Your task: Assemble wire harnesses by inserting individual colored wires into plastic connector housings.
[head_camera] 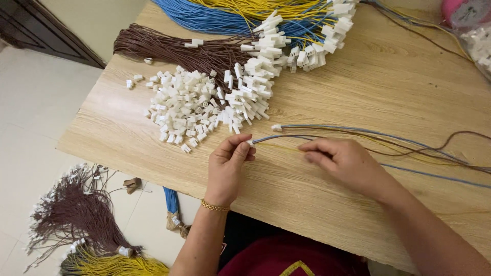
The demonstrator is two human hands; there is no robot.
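Observation:
My left hand (228, 164) pinches a small white connector (250, 142) at the end of a thin bundle of blue, yellow and brown wires (286, 138) lying on the wooden table (358, 82). My right hand (343, 162) rests on the same wires a little to the right, fingers closed over them. A second wire set with a white connector (276, 127) lies just beyond. A heap of loose white connectors (189, 105) sits just above my left hand.
Bundles of brown wires (169, 48), blue wires (204, 18) and yellow wires (255, 6) with white connectors lie at the table's far side. A pink round object (465, 11) sits far right. More brown wire bundles (76, 209) and yellow ones (117, 266) lie on the floor at the left.

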